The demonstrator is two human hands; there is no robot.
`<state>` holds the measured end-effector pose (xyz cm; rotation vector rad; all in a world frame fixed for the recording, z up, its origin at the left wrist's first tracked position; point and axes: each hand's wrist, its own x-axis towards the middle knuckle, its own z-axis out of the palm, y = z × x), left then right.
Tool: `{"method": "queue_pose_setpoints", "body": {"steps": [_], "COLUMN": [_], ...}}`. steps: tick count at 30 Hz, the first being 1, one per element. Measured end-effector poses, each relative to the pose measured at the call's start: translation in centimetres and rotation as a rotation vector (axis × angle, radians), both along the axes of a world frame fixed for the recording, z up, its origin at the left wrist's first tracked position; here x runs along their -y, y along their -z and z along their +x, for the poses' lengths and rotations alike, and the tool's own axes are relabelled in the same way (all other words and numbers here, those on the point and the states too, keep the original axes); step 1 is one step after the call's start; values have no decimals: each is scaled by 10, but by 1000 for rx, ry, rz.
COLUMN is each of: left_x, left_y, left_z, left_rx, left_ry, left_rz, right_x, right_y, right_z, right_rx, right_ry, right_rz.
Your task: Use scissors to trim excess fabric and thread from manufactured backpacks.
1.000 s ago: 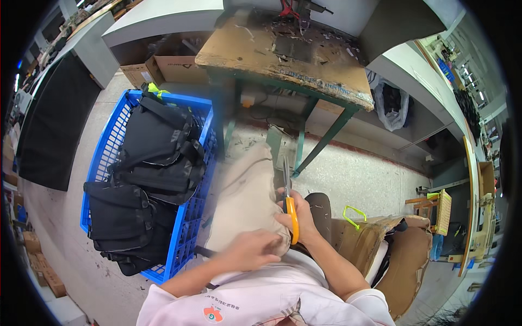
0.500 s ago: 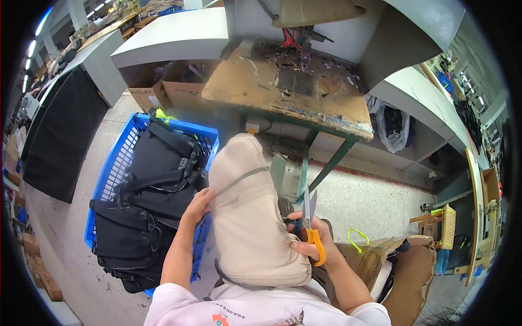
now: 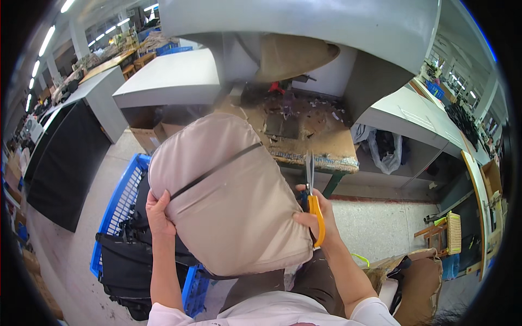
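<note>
A beige fabric bag (image 3: pixel 228 201) with a rounded top, seamed edges and a dark strap across it is held up in front of me, tilted to the left. My left hand (image 3: pixel 160 214) grips its left edge, thumb on the front near the end of the strap. My right hand (image 3: pixel 318 220) is closed round scissors (image 3: pixel 314 209) with orange handles, blades pointing up and slightly apart. The same hand's thumb presses on the bag's lower right edge. Its other fingers are partly hidden behind the scissors and the bag.
To the left, a blue plastic crate (image 3: pixel 120 201) holds several black bags (image 3: pixel 128 263). Ahead stands a worn workbench (image 3: pixel 321 142) strewn with scraps beneath a grey hood (image 3: pixel 304 19). An open cardboard box (image 3: pixel 418 288) is at the lower right, with a wooden stool (image 3: pixel 448 233) beyond it.
The bag has been raised and spread wider, its top now leaning left over the crate. My left hand has shifted left along its edge. The scissors stay in my right hand.
</note>
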<state>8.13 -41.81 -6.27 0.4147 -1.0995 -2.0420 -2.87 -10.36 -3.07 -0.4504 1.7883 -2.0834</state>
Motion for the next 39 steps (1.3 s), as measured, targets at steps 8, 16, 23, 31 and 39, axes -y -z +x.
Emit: {"method": "queue_pose_setpoints", "body": {"steps": [8, 16, 23, 31, 39], "left_x": [18, 12, 9, -9, -22], "left_y": [-31, -46, -51, -47, -24], "left_z": [-60, -92, -102, -82, -7], "left_rx": [50, 65, 80, 76, 766], "left_ry": [11, 20, 50, 0, -687], "left_rz": [-84, -123, -126, -91, -1205], "right_x": [17, 11, 7, 4, -5], "right_y": [13, 5, 10, 14, 2], "right_z": [-52, -71, -76, -58, -31], "right_rx": [136, 213, 227, 243, -159], "right_ry": [82, 121, 134, 112, -355], "right_rz": [-115, -210, -197, -135, -14]}}
